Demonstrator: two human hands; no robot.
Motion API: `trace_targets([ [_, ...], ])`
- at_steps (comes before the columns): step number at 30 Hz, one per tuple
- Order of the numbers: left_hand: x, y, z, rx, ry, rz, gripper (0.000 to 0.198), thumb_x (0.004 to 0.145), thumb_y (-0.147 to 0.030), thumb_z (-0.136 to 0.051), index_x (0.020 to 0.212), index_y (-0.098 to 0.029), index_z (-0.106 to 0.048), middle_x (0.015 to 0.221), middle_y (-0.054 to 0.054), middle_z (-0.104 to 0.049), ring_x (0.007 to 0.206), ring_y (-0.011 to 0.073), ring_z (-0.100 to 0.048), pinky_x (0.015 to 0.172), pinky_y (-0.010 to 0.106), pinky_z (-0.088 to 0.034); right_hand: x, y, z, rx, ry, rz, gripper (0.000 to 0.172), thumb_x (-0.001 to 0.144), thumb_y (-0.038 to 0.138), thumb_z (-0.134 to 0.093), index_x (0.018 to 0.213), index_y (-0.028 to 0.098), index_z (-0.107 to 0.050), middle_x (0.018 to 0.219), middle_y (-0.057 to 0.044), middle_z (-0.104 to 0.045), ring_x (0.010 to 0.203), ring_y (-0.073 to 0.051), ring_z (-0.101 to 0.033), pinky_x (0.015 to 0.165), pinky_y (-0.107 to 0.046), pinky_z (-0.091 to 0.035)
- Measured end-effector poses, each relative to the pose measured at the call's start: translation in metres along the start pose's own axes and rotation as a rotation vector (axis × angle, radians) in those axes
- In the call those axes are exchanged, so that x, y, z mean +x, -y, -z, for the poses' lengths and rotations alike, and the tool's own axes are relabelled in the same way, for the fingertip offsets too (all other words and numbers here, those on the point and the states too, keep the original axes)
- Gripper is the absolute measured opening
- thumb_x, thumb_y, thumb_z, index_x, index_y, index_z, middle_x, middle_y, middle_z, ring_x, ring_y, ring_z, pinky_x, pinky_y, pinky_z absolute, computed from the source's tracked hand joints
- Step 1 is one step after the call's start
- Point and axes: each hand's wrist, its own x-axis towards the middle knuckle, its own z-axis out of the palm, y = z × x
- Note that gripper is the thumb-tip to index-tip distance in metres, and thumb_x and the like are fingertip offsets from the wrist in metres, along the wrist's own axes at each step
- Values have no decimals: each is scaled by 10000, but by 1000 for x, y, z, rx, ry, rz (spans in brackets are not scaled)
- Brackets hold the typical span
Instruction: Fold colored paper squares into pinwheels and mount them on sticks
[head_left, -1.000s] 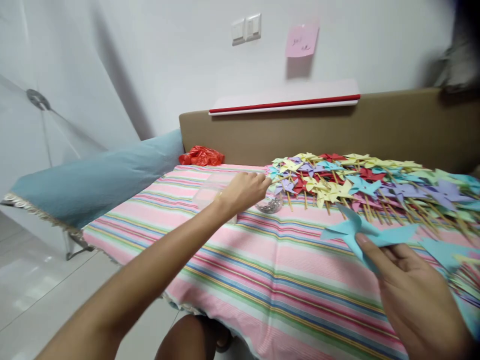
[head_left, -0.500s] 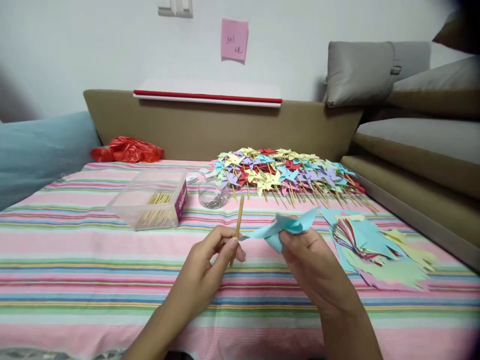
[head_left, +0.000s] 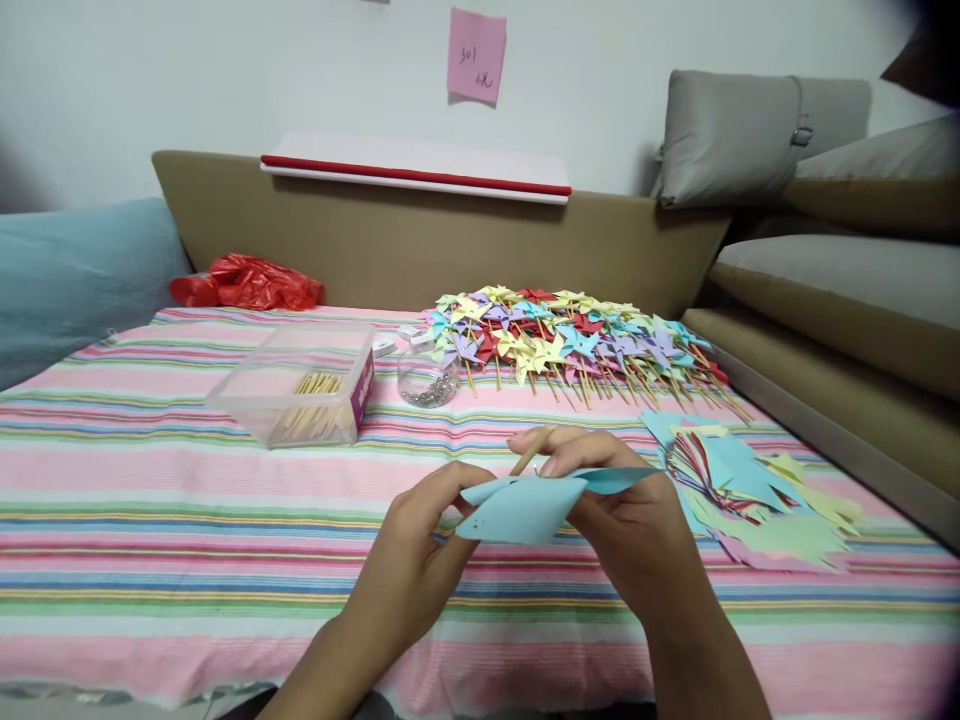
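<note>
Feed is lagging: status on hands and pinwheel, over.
Left hand, right hand both pinching blue paper pinwheel. Wooden stick behind it, at right hand. Cut paper stack lies close right.

Left hand (head_left: pixel 416 565) and right hand (head_left: pixel 637 535) pinch blue paper (head_left: pixel 517 510)

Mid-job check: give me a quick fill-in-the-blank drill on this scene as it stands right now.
The left hand and right hand hold a folded paper coloured ____.
The wooden stick lies between the ____ hand's fingers.
The clear box of sticks lies ____ of the small jar.
The crumpled bag behind is ____.
Missing: blue; right; left; red.
</note>
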Motion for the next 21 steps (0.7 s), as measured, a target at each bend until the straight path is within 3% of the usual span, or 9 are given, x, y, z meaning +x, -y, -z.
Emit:
trace_targets([
  [5, 0, 4, -3, 63, -104, 4, 75, 932, -203, -585, 976, -238, -635, 845, -18, -656, 727, 127, -603, 573, 202, -450, 1, 4, -3, -16, -33, 63, 126, 896, 184, -710, 928, 306, -713, 1036, 0, -732, 1113, -195, -658, 948, -364, -534],
  [13, -4, 9, -2, 127, -178, -42, 71, 917, -181, -607, 946, -240, -632, 847, -25, -666, 730, 132, -615, 641, 231, -470, 1, 0, -3, -92, -42, 193, 180, 897, 130, -694, 958, 298, -706, 1005, 14, -744, 1057, -181, -688, 965, -352, -544],
  [21, -3, 8, -1, 159, -185, -40, 86, 902, -163, -619, 942, -236, -641, 854, -21, -668, 733, 137, -626, 671, 248, -475, 0, -1, -7, -34, -84, 167, 172, 901, 131, -681, 950, 294, -704, 985, 6, -747, 1023, -184, -701, 899, -332, -569],
])
